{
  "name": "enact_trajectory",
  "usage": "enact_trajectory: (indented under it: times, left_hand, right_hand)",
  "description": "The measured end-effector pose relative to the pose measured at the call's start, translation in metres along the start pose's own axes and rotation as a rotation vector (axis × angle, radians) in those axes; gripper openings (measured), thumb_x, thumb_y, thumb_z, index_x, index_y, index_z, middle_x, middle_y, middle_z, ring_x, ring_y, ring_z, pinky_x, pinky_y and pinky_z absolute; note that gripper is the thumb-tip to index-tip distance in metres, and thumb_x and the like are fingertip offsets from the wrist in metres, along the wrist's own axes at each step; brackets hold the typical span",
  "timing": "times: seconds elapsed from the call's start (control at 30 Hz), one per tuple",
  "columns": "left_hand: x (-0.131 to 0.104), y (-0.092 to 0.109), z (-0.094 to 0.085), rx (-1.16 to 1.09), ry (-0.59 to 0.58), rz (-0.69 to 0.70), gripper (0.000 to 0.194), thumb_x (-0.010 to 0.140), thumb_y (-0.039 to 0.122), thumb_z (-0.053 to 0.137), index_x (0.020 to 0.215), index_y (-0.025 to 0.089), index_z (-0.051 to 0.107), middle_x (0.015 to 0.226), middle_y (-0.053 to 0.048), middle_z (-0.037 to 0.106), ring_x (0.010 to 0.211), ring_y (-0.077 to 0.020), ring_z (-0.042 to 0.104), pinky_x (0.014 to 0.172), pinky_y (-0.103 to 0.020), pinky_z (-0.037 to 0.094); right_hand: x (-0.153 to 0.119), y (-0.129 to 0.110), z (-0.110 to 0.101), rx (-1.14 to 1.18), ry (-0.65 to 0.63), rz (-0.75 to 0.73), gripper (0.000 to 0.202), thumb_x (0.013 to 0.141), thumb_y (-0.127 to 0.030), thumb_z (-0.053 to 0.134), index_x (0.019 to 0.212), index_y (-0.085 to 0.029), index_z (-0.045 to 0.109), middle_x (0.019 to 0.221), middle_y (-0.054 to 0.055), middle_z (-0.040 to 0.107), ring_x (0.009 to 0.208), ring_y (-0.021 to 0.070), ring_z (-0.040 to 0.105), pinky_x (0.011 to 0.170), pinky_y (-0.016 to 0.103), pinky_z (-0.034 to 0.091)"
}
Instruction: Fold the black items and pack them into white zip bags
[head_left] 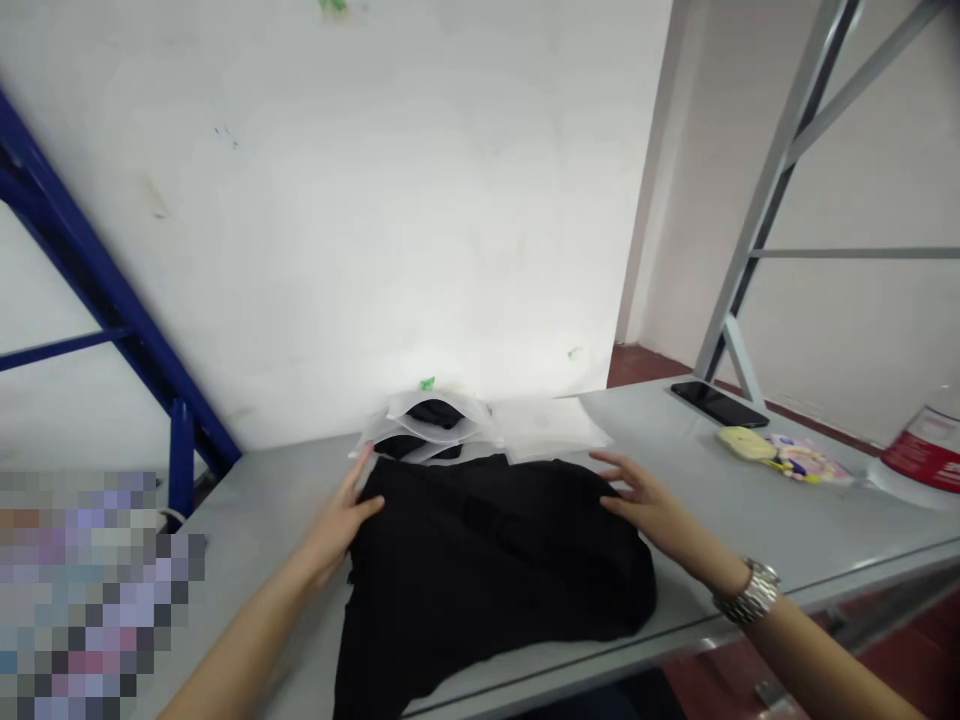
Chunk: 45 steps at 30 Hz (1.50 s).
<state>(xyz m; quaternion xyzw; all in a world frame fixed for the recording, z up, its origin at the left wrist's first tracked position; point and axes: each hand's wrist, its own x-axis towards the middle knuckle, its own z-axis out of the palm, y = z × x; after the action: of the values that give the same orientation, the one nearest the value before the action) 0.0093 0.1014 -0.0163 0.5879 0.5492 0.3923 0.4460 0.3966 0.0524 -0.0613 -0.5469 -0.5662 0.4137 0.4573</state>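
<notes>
A black cloth garment [487, 570] lies spread on the grey table, with one corner hanging over the front edge. At its left edge is my left hand [346, 525], fingers stretched forward and thumb resting against the fabric. My right hand [637, 500] reaches over the upper right edge with its fingers spread; whether the fingertips touch the cloth is hard to tell. Just behind the garment lie frosted plastic bags [474, 425] with black fabric inside. Beside them on the right is a flat stack of white bags [551, 425].
On the right of the table [660, 440] are a black phone [718, 403], a yellow item [746, 444], a colourful small packet [806, 460] and a large bottle with a red label [926, 450]. A white wall stands behind; blue and grey metal frames rise at the sides.
</notes>
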Motion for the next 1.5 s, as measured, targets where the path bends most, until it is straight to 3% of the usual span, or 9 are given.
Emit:
enact_trajectory:
  times: [0.3,0.4,0.5,0.6,0.87,1.1,1.17,1.27,1.5]
  left_hand:
    - [-0.006,0.017,-0.016,1.110,0.060,0.202,0.065,0.078,0.029,0.050,0.140,0.016,0.036,0.130,-0.020,0.051,0.118,-0.0385,0.048,0.093,-0.053,0.039]
    - [-0.001,0.023,0.005,1.043,-0.076,0.347,0.060,0.081,0.040,0.051,0.138,0.026,0.039,0.140,-0.012,0.044,0.128,-0.0335,0.039,0.101,-0.050,0.033]
    - [0.009,0.015,0.029,0.935,-0.317,0.287,0.066,0.079,0.053,0.054,0.138,0.028,0.040,0.146,-0.011,0.036,0.135,-0.0346,0.029,0.104,-0.052,0.028]
    - [0.012,-0.003,0.044,0.969,-0.327,0.248,0.071,0.079,0.056,0.054,0.140,0.023,0.036,0.150,-0.015,0.026,0.138,-0.0369,0.017,0.106,-0.056,0.021]
    - [0.013,-0.017,0.038,0.768,-0.085,0.393,0.047,0.081,0.047,0.056,0.119,0.020,0.058,0.126,-0.012,0.058,0.118,-0.0313,0.051,0.099,-0.047,0.039]
    - [0.026,-0.006,0.013,0.605,0.432,0.498,0.063,0.087,0.030,0.047,0.141,0.015,0.018,0.140,-0.019,0.034,0.128,-0.0262,0.039,0.100,-0.043,0.038]
    - [0.024,0.000,0.007,0.614,0.563,0.628,0.061,0.084,0.030,0.053,0.139,0.019,0.028,0.144,-0.016,0.029,0.134,-0.0285,0.028,0.105,-0.047,0.031]
    - [0.019,0.007,0.000,0.606,0.470,0.743,0.028,0.083,0.025,0.052,0.110,0.023,0.061,0.136,-0.007,0.047,0.133,-0.0264,0.032,0.109,-0.044,0.024]
    - [0.025,0.013,-0.021,0.231,0.546,0.395,0.032,0.080,0.043,0.055,0.088,0.014,0.064,0.079,-0.006,0.071,0.076,-0.0271,0.069,0.075,-0.040,0.053]
  right_hand:
    - [0.005,-0.007,-0.011,-0.496,0.175,-0.187,0.033,0.081,-0.032,0.053,0.113,-0.023,0.053,0.111,0.009,0.055,0.095,0.0231,0.058,0.081,0.040,0.051]
    - [0.017,-0.039,0.013,-0.539,0.176,-0.344,0.027,0.086,-0.029,0.046,0.112,-0.023,0.054,0.109,0.008,0.057,0.094,0.0206,0.059,0.083,0.037,0.051]
    - [0.036,-0.073,0.059,-0.619,-0.078,-0.570,0.029,0.087,-0.018,0.040,0.111,-0.022,0.055,0.109,0.006,0.061,0.099,0.0183,0.059,0.091,0.035,0.048]
    - [0.071,-0.085,0.109,-0.798,-0.345,-0.806,0.044,0.084,-0.007,0.036,0.125,-0.017,0.048,0.126,0.009,0.056,0.117,0.0163,0.050,0.100,0.030,0.041]
    - [0.183,-0.087,0.170,-1.160,-0.026,-0.804,0.041,0.078,-0.014,0.054,0.116,0.000,0.049,0.109,0.025,0.060,0.108,0.0337,0.050,0.090,0.045,0.037]
    - [0.162,-0.109,0.155,-1.168,-0.018,-0.965,0.029,0.080,-0.021,0.053,0.106,-0.008,0.055,0.104,0.018,0.057,0.101,0.0308,0.047,0.088,0.043,0.037]
    - [0.142,-0.113,0.144,-1.125,-0.098,-1.090,0.032,0.079,-0.022,0.053,0.109,-0.012,0.053,0.104,0.015,0.057,0.100,0.0287,0.047,0.088,0.042,0.038]
    - [0.115,-0.112,0.125,-0.929,-0.174,-1.309,0.038,0.074,-0.013,0.051,0.112,-0.015,0.050,0.103,0.013,0.057,0.098,0.0264,0.048,0.085,0.041,0.042]
    - [0.098,-0.082,0.074,-0.300,0.517,-1.023,0.028,0.077,-0.013,0.051,0.104,-0.020,0.047,0.094,0.008,0.052,0.089,0.0233,0.052,0.080,0.041,0.045]
